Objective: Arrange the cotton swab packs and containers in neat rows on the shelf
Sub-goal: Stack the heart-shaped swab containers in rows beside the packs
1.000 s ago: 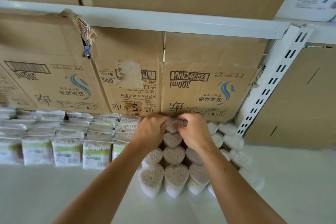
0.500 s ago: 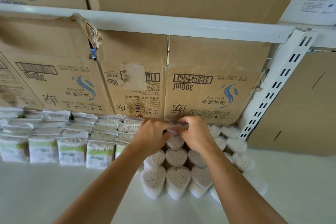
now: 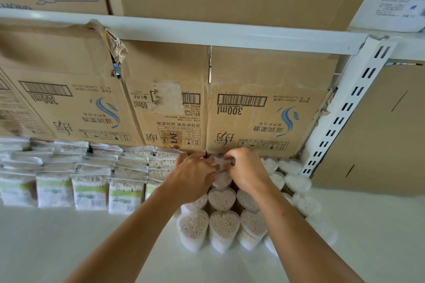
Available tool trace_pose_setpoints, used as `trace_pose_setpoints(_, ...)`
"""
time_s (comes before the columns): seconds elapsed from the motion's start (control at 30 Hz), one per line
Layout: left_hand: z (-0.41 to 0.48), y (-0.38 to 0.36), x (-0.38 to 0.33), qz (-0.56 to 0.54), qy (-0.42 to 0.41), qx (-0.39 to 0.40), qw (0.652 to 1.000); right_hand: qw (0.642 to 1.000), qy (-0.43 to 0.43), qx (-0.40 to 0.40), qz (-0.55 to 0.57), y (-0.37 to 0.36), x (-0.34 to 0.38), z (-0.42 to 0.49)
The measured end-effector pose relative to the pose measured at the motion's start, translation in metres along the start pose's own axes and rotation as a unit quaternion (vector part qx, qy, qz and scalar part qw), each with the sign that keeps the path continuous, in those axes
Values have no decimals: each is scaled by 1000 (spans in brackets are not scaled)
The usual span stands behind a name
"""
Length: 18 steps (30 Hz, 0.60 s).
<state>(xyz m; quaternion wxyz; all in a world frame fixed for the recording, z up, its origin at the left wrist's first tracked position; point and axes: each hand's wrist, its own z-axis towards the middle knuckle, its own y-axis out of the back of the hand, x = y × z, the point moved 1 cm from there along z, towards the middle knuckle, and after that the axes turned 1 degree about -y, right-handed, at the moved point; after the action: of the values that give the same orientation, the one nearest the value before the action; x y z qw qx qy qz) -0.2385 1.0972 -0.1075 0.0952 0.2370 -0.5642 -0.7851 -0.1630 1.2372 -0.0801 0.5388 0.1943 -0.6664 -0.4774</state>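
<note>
Clear plastic packed with swab tips, the rearmost container sat at the back of the middle column of heart containers, close against the cardboard boxes. Both hands pinched it in curled fingertips, the left hand on its left flank and the right hand on its right, equally near. It stood upright (base hidden behind the knuckles), so seating it would likely mean pressing down or back. Against a second earlier, hands and container had barely shifted, and the bagged packs on the shelf lay unchanged.
</note>
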Motion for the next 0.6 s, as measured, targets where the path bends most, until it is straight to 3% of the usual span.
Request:
trace_pose_setpoints(0.1,-6,11,5,-47,-17,-74,996,1000,6,-1,-9,1,1,-1)
trace_pose_setpoints(0.2,-11,22,22,-36,57,-144,987,999,24,-24,4,1,5,-3)
trace_pose_setpoints(0.33,-13,24,35,21,123,-117,985,998,50,-25,39,-5,22,1)
trace_pose_setpoints(0.6,-11,20,32,7,202,-81,976,999,32,10,41,-23,47,13)
